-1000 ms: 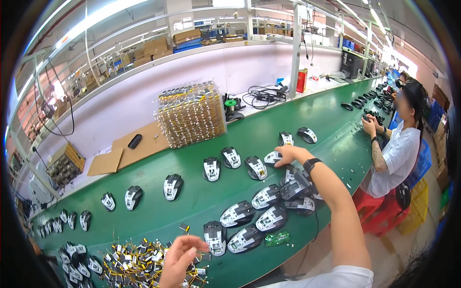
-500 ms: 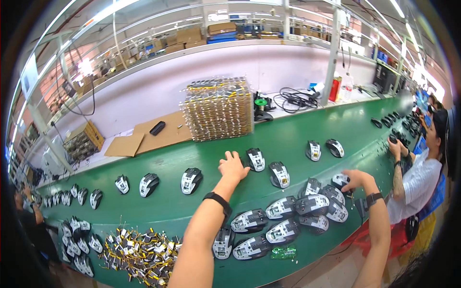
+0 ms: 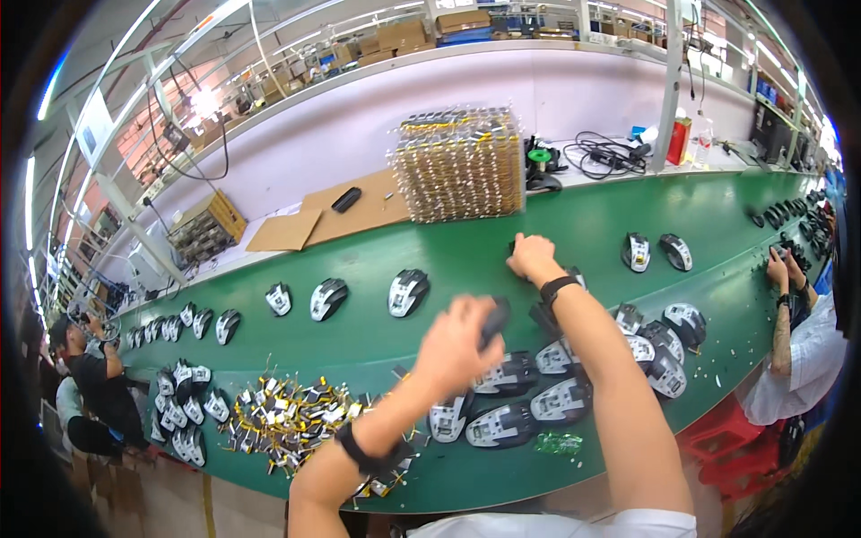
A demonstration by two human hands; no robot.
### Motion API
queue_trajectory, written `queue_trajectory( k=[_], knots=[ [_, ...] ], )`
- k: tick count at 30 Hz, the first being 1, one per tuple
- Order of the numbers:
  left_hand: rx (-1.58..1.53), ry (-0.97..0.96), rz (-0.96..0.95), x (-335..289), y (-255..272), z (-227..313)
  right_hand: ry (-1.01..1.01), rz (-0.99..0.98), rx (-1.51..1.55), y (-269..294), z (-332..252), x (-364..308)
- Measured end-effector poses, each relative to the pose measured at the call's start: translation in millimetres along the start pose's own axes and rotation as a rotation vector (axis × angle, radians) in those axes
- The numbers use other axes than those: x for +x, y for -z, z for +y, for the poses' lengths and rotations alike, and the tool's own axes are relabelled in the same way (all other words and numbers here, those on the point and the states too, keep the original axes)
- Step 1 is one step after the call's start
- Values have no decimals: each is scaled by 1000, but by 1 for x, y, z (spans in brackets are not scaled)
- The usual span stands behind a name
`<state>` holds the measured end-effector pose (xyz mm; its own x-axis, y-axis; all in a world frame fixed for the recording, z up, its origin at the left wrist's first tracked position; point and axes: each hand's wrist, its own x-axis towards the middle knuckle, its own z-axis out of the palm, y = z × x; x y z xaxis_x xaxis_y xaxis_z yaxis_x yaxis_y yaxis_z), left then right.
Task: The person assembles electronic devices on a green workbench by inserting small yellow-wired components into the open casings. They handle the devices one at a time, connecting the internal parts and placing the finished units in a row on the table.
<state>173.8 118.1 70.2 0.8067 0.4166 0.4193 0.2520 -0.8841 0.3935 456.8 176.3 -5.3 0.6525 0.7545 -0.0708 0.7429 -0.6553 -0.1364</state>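
Note:
My left hand (image 3: 457,345), blurred by motion, is closed around a dark computer mouse (image 3: 494,323) above the front rows on the green bench. Farther out, my right hand (image 3: 534,255) has its fingers curled down near the bench; only a small dark edge (image 3: 512,245) shows beside the fingertips, and what they grip is hidden. Partly behind the right wrist lies another mouse (image 3: 575,277). Below the hands, several grey-and-black mice with open recesses (image 3: 560,400) sit bunched together. A loose heap of small parts with yellow wires (image 3: 291,417) lies to their left.
A tall stack of wired parts (image 3: 462,170) stands at the back beside cardboard sheets (image 3: 287,230). Spaced mice (image 3: 409,292) line the green bench (image 3: 359,345). A crumpled green wrapper (image 3: 559,443) lies near the front edge. Co-workers sit at left (image 3: 94,377) and right (image 3: 803,359).
My left hand has drawn back toward me, now with a mouse in it. My right hand has left the bunched mice and crossed left and farther out. The view has shifted.

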Motion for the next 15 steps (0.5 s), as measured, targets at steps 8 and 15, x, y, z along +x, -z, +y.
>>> queue_trajectory(
  k=[8,15],
  knots=[
    [70,-163,-53,-115,-14,31,1182,-110,302,79,-5,-138],
    [-185,-21,19,-76,30,-27,1003,-483,280,83,39,-230]
  ],
)
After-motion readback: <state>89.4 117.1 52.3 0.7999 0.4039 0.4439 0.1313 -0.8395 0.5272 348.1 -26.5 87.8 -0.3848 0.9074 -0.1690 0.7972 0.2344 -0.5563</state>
